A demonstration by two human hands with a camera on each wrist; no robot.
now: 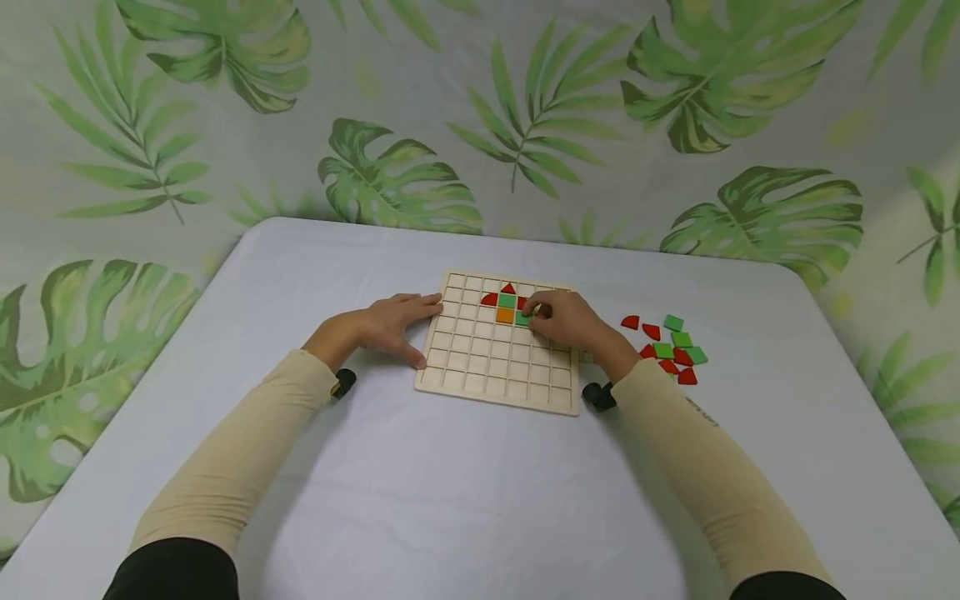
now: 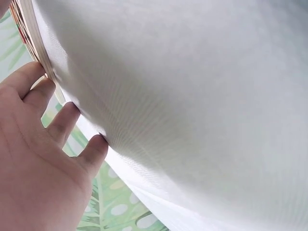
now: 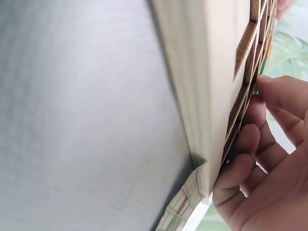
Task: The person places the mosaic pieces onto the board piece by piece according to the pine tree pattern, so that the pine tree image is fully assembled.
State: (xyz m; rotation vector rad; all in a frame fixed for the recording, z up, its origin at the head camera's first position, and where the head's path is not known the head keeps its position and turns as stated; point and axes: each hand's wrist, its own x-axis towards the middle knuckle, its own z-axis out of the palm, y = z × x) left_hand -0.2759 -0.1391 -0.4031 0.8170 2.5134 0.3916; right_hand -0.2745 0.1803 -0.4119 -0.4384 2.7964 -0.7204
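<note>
A square wooden grid board (image 1: 480,367) lies on the white table, with small coloured tiles in its upper middle cells. Among them are a red triangle (image 1: 508,288), a red quarter-round tile (image 1: 489,299), a green square (image 1: 507,301) and an orange square (image 1: 505,316). My right hand (image 1: 572,321) is over the board's right side, thumb and forefinger pinching a green square tile (image 1: 522,319) at a cell beside the orange one. Its other fingers curl close to the grid in the right wrist view. With fingers spread, my left hand (image 1: 390,325) touches the board's left edge.
Several loose red (image 1: 687,377) and green tiles (image 1: 673,322) lie scattered on the table (image 1: 450,483) right of the board, near my right forearm. A leaf-patterned cloth (image 1: 540,100) hangs behind the table's far edge.
</note>
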